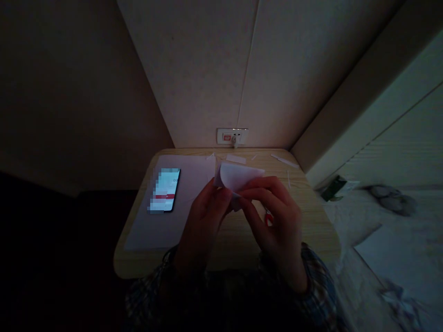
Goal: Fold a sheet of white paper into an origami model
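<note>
A folded piece of white paper (241, 175) is held above the small wooden table, one layer curling over at its left side. My left hand (207, 214) is closed on its lower left part, with the thumb pressed on the fold. The fingertips of my right hand (275, 207) pinch the paper's lower right edge. Below the right hand lies a pair of scissors (268, 219); a red handle loop shows between the fingers and the rest is mostly hidden.
On the wooden table (238, 244), a lit phone (166, 190) lies on a large white sheet (188, 184). Paper strips (284, 160) are scattered along the back. A wall socket (232, 136) with a plug sits behind. More papers (398, 258) lie at lower right, beyond the table.
</note>
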Demonstrator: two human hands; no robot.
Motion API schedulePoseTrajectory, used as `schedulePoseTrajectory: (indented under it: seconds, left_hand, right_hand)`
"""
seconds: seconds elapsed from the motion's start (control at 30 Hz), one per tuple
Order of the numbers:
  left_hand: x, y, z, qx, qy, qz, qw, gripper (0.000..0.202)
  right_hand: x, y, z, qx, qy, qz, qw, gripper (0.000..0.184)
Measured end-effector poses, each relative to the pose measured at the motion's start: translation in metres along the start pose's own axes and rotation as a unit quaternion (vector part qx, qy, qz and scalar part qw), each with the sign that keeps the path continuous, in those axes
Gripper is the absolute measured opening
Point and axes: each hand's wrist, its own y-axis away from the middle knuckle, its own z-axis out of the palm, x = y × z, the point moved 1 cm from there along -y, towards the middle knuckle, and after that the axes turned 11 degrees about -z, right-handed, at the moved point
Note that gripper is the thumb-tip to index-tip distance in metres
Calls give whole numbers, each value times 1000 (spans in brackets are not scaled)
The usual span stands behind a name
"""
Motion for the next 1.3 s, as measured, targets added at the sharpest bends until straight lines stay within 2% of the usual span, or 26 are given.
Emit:
schedulePoseTrajectory:
  seconds: [0.13,0.23,0.33,0.53,0.7,0.8,0.97,1.17,1.3]
  left_hand:
    - [-1,-1,-1,17,-13,-3,1000,17]
    - [-2,-4,-7,44,-86,8,995,18]
    - [-1,-6,-14,66,-141,7,988,19]
    - [12,-5,-15,3,-186,-62,981,13]
    - [20,0,-7,-73,-195,-114,971,10]
    - [18,1,-8,-111,-199,-152,962,13]
    - [12,-3,-17,-89,-229,-159,956,24]
    - [17,-6,-19,-79,-230,-161,956,14]
    - [19,-6,-18,-76,-231,-167,956,11]
  right_hand:
    - [1,2,1,-20,27,-5,999,6]
    - [1,2,-1,-41,48,-4,998,2]
    - [2,1,-7,-49,45,14,998,9]
    - [12,-8,-19,29,0,47,998,16]
    - [21,-14,-18,-43,-152,110,981,4]
    - [21,-15,-18,-56,-186,143,970,13]
    - [20,-15,-20,-55,-177,148,972,19]
    - [19,-15,-20,-61,-159,101,980,21]
    - [16,-16,-19,-54,-151,97,982,24]
